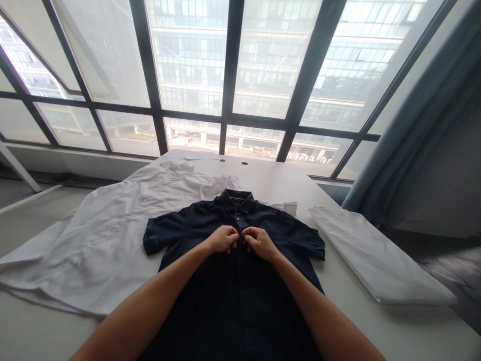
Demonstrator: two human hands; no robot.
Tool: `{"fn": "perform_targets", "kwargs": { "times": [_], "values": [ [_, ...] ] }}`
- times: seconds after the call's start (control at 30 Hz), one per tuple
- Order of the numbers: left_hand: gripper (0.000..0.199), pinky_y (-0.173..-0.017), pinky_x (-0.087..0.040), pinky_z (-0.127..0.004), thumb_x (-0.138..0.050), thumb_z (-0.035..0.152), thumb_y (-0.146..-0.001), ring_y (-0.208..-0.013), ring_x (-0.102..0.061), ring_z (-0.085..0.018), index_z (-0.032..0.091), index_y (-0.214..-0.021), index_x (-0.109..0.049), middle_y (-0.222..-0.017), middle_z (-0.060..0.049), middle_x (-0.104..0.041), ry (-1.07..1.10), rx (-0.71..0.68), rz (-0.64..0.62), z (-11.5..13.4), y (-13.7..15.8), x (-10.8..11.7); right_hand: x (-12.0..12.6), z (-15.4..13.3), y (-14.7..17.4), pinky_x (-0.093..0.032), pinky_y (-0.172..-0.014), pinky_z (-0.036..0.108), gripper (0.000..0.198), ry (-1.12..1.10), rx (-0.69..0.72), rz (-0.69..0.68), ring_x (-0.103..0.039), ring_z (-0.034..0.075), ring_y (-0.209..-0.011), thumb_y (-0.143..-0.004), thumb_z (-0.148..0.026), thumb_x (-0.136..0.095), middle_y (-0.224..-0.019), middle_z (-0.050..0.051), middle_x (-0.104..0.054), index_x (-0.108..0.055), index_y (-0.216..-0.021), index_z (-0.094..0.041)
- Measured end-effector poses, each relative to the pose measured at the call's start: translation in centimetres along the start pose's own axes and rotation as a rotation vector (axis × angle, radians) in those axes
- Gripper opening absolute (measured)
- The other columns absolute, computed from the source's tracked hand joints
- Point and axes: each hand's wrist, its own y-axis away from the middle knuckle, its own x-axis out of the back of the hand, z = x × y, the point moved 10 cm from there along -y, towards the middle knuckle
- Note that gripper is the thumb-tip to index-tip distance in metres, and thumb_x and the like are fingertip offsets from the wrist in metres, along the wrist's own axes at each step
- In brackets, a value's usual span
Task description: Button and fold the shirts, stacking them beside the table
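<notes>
Left hand (225, 239) and right hand (259, 242) each pinch the front of a dark shirt (237, 286). White cloth (112, 225) lies alongside.

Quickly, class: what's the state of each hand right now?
Left hand: closed, pinching the navy short-sleeved button-up shirt at its front.
Right hand: closed, pinching the same shirt close beside it.
</notes>
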Motion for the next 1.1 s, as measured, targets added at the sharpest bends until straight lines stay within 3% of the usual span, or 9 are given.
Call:
{"fn": "perform_targets", "kwargs": {
  "times": [0.27,0.4,0.7,1.1],
  "values": [
    [0.027,-0.035,-0.030,-0.016,-0.049,0.034,-0.092,-0.035,-0.050,-0.006,0.015,-0.073,-0.056,-0.057,0.003,-0.060,-0.003,0.038,0.025,-0.4,-0.1,0.0,0.4,-1.2,0.3,-0.044,-0.052,0.023,0.014,0.287,0.061,0.148,-0.059,0.013,-0.056,-0.078,-0.032,-0.061,-0.068,0.002,-0.066,-0.063,-0.077,-0.018],
    [0.026,-0.037,-0.032,-0.016,-0.053,0.032,-0.090,-0.036,-0.050,-0.006,0.014,-0.073,-0.059,-0.055,0.004,-0.059,-0.061,0.007,0.073,0.0,0.0,0.3,0.5,-1.6,0.7,-0.046,-0.059,0.024,0.013,0.369,0.081,0.186,-0.062,0.016,-0.063,-0.078,-0.031,-0.062,-0.070,0.002,-0.069,-0.067,-0.078,-0.019],
    [0.016,-0.038,-0.032,-0.017,-0.050,0.025,-0.086,-0.035,-0.046,-0.007,0.016,-0.074,-0.054,-0.054,0.006,-0.056,-0.076,-0.047,0.118,0.1,0.0,0.4,0.4,-1.4,0.1,-0.044,-0.057,0.023,0.014,0.354,0.039,0.099,-0.061,0.015,-0.061,-0.080,-0.029,-0.059,-0.069,0.002,-0.068,-0.067,-0.077,-0.017],
    [0.017,-0.037,-0.033,-0.016,-0.054,0.032,-0.088,-0.037,-0.049,-0.007,0.017,-0.080,-0.055,-0.056,0.006,-0.056,-0.164,-0.088,0.134,1.3,0.8,0.5,0.1,-0.3,-0.4,-0.038,-0.050,0.020,0.011,0.309,-0.028,0.049,-0.053,0.010,-0.051,-0.080,-0.021,-0.052,-0.058,-0.003,-0.057,-0.058,-0.072,-0.018]
  ]
}}
